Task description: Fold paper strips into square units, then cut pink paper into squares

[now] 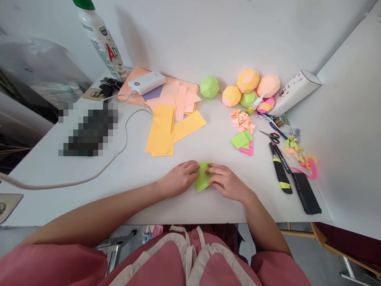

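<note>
A small piece of lime green paper (203, 179) lies near the table's front edge, between my two hands. On its left edge the bent fingers of my left hand (179, 178) grip it. From the right, my right hand (226, 181) has its curled fingers on the paper's upper and right side, pressing it. Whether the sheet is folded under my fingertips I cannot make out. Beyond my right hand lie green paper pieces (241, 140) with a pink piece (249, 150) partly under them. Yellow-orange paper strips (162, 133) rest beyond my left hand.
Several faceted paper balls (248, 80) sit by the back wall, with small folded peach pieces (242, 120) before them. Scissors (272, 136), a utility knife (281, 171) and a black case (306, 193) lie at right. A white cable (126, 135) from a power bank (147, 82) crosses the left side.
</note>
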`<state>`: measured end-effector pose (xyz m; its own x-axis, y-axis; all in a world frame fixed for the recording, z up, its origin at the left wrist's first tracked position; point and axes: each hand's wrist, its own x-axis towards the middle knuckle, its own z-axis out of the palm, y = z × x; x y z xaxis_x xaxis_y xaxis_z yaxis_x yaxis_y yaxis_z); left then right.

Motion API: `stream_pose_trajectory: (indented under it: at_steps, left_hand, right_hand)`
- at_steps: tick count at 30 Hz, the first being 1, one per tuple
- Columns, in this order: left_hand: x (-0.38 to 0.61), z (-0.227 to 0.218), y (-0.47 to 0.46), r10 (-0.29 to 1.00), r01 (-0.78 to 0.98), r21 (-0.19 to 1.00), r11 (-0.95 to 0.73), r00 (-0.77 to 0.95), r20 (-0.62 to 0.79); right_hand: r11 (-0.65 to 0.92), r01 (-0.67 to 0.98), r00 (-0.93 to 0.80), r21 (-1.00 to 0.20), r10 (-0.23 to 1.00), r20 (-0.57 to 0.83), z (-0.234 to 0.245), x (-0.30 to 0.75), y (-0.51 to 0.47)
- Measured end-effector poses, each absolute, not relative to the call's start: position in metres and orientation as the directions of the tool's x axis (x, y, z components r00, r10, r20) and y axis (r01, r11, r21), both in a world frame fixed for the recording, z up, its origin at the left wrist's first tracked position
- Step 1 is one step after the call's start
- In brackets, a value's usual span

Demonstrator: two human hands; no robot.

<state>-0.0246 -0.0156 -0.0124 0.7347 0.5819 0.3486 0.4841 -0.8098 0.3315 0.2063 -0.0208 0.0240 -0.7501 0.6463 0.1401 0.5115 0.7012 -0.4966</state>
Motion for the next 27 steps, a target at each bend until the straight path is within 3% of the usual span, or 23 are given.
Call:
stream_pose_trajectory:
  at_steps: [5, 9, 15, 18, 21, 27]
  left_hand:
    - [-0.024, -0.010, -0.019, 0.565, 0.518, 0.227, -0.825, 0.765, 0.309]
    - [-0.024, -0.009, -0.020, 0.547, 0.513, 0.189, -0.837, 0.776, 0.313]
    - [-0.029, -0.004, -0.019, 0.552, 0.524, 0.175, -0.834, 0.795, 0.250]
    - [-0.031, -0.002, -0.019, 0.531, 0.498, 0.188, -0.847, 0.808, 0.255]
    - [-0.028, -0.001, -0.025, 0.509, 0.471, 0.194, -0.860, 0.812, 0.284]
    - [-0.014, 0.000, -0.046, 0.537, 0.514, 0.159, -0.843, 0.795, 0.282]
  right_hand:
    - [0.684, 0.547, -0.743, -0.482, 0.663, 0.098, 0.024, 0.207, -0.023]
    - [0.629, 0.557, -0.718, -0.542, 0.693, 0.068, 0.026, 0.210, -0.023]
    - [0.363, 0.523, -0.525, -0.771, 0.850, 0.045, 0.027, 0.205, -0.020]
    - [0.229, 0.519, -0.407, -0.823, 0.913, -0.002, 0.023, 0.199, -0.020]
    - [0.188, 0.608, -0.316, -0.771, 0.949, -0.018, 0.019, 0.196, -0.022]
    - [0.295, 0.784, -0.255, -0.546, 0.955, 0.150, 0.014, 0.195, -0.027]
